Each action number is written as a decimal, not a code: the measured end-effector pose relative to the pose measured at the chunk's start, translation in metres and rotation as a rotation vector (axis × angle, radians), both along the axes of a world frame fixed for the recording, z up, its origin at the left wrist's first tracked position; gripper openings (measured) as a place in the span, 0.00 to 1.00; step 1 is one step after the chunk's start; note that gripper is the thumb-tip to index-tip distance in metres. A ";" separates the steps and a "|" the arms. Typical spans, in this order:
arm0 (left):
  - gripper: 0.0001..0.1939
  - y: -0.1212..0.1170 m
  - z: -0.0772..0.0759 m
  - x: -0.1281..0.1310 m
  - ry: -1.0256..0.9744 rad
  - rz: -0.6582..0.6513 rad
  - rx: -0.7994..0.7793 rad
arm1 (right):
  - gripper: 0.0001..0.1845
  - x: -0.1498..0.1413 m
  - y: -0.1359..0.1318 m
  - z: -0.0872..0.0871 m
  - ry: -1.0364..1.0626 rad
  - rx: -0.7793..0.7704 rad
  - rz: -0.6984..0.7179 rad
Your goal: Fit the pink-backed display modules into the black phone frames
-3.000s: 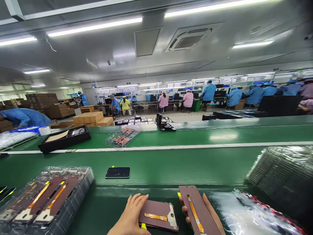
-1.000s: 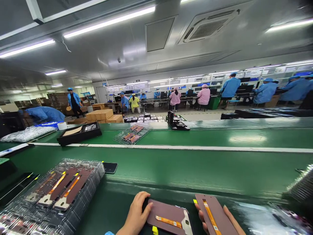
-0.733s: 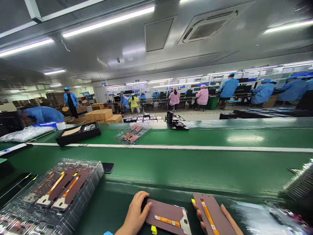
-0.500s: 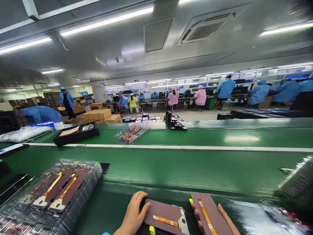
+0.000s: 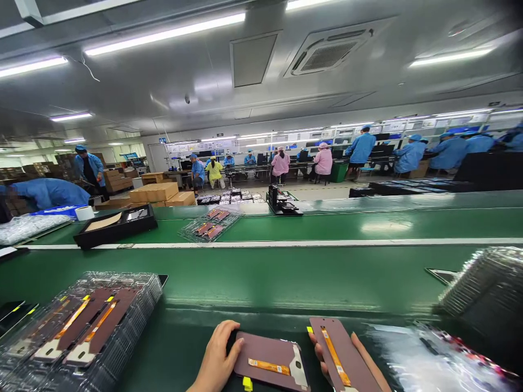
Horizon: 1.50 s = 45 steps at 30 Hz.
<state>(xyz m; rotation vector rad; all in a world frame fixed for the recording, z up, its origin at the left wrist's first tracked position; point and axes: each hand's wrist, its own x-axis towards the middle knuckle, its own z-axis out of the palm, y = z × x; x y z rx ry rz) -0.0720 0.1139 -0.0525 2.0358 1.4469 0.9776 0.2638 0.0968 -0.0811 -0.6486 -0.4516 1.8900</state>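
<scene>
Brown panel (image 5: 348,354) is clasped edgewise in the right hand (image 5: 371,363); second panel (image 5: 265,347) is touched by the loosely curled left hand (image 5: 218,356), hold unclear; ribbons (image 5: 269,367) best kept unpressed.

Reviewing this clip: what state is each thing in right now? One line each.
Left brown panel: strip side up
Left hand: thumb touching left brown panel
Right brown panel: held, strip side up
Right hand: closed on right brown panel
Near clear tray: loaded
Far clear tray: loaded
Black box: open
Front cardboard box: seemingly shut
Ceiling light: lit
</scene>
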 end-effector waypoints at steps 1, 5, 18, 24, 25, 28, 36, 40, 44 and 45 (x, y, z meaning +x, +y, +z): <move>0.15 0.000 0.000 0.000 0.001 0.002 0.003 | 0.29 0.000 0.000 0.001 0.021 -0.006 0.002; 0.16 0.000 0.001 0.000 0.006 0.010 0.006 | 0.27 0.000 -0.002 0.006 0.112 -0.029 0.015; 0.16 0.004 -0.006 -0.003 0.012 0.001 -0.002 | 0.22 -0.006 -0.006 -0.008 0.134 0.016 -0.116; 0.17 0.005 -0.008 -0.003 0.030 -0.005 -0.002 | 0.25 -0.004 -0.005 -0.005 0.149 -0.030 -0.049; 0.17 0.005 -0.008 -0.003 0.030 -0.005 -0.001 | 0.25 -0.004 -0.005 -0.005 0.154 -0.030 -0.039; 0.16 0.004 -0.008 -0.003 0.028 -0.010 0.006 | 0.23 -0.004 -0.006 -0.005 0.154 0.017 -0.057; 0.15 0.002 -0.004 -0.002 0.012 -0.013 0.025 | 0.23 0.000 -0.006 -0.008 0.104 0.057 -0.025; 0.15 0.003 -0.005 -0.002 0.006 -0.008 0.030 | 0.23 -0.001 -0.007 -0.006 0.129 0.067 -0.006; 0.15 0.003 -0.006 -0.002 0.017 -0.006 0.021 | 0.23 -0.001 -0.007 -0.009 0.156 0.045 -0.036; 0.15 0.003 -0.006 -0.003 0.020 -0.006 0.020 | 0.23 0.000 -0.006 -0.011 0.153 0.032 -0.039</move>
